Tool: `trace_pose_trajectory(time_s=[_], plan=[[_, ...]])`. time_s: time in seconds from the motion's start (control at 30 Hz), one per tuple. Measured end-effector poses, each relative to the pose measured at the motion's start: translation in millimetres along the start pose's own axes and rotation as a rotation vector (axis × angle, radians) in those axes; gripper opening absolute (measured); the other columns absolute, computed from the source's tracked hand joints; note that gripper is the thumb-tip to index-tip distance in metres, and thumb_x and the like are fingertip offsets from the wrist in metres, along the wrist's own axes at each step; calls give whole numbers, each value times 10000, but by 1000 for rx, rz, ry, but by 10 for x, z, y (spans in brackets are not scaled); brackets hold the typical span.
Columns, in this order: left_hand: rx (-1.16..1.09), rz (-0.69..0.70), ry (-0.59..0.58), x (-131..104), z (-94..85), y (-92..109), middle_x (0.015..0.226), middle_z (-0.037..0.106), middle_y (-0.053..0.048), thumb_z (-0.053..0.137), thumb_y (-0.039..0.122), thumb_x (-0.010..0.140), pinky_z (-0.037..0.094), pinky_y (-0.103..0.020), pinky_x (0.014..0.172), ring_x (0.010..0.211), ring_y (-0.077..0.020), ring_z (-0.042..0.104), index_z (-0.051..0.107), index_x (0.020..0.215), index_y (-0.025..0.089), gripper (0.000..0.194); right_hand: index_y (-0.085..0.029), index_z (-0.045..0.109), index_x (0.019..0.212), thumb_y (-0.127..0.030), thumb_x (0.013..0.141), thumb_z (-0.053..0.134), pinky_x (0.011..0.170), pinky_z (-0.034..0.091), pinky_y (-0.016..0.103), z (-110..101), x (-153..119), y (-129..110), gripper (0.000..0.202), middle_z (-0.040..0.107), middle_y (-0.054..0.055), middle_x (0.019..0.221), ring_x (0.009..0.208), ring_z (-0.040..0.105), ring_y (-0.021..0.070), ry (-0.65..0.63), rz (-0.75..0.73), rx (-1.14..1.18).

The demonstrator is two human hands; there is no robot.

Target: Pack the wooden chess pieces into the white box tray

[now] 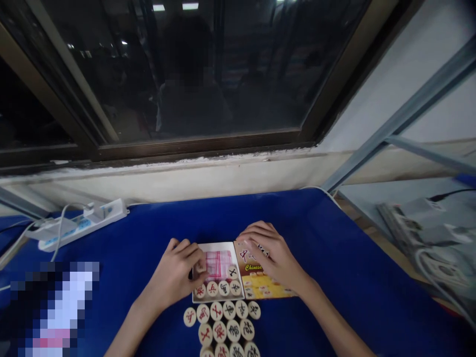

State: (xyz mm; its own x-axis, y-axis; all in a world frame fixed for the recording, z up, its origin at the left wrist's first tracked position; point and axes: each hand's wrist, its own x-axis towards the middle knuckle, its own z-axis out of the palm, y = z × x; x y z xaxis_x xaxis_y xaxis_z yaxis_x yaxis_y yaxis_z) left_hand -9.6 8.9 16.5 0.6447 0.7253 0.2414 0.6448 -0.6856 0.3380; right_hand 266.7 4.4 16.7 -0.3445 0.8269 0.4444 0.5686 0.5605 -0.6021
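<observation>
An open white box (219,246) lies on the blue tabletop, with a pink-and-white sheet (215,263) and several round Chinese chess pieces inside. My left hand (180,265) reaches over the box's left side, its fingers curled and pinched around what looks like a pale chess piece, partly hidden. Beside the box, touching its right side, is a printed lid (256,285) reading "Chinese". Over the lid's upper part rests my right hand (271,253), fingers extended and gripping nothing. Below the box, several chess pieces (233,329) with red or black characters lie in rows.
A white power strip (85,225) with plugs and cables lies at the back left. A blurred-out object (63,307) is at lower left. Behind the table are a wall and dark window (208,84); a metal frame (372,153) slants at right, near cluttered items (427,233).
</observation>
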Motion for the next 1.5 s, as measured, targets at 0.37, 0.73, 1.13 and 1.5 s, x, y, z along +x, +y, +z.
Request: trace_pose_trajectory(time_s=[0.37,0.73,1.13,1.5], plan=[[16,32,15,7,-29,-43,1153,698,-50,532,248,1002,369,-413,867,1082,-243,585,698,896,218,199,-225,684,1023,-227,1039,439,829,454,368,25,-23,14,246,733,26,979,957,641,179,23,10,19],[6,14,306,-64,-146,-85,1047,735,-36,534,163,999,409,-360,888,1010,-198,642,671,994,207,144,-208,703,1033,-163,989,515,770,495,364,22,-43,74,198,733,37,911,824,656,183,223,-51,-95],[134,-291,399,-1206,292,579,1093,728,-50,573,231,985,459,-299,808,951,-191,683,668,1155,236,194,-223,722,1170,-201,944,638,719,569,287,453,-1463,-424,242,710,65,951,757,705,163,280,55,-382],[92,-282,294,-1265,328,573,1038,747,-18,634,264,947,489,-302,765,916,-191,681,682,1018,252,86,-238,710,1060,-266,965,621,684,581,285,449,-1536,-428,132,685,79,999,779,694,167,230,66,-358]])
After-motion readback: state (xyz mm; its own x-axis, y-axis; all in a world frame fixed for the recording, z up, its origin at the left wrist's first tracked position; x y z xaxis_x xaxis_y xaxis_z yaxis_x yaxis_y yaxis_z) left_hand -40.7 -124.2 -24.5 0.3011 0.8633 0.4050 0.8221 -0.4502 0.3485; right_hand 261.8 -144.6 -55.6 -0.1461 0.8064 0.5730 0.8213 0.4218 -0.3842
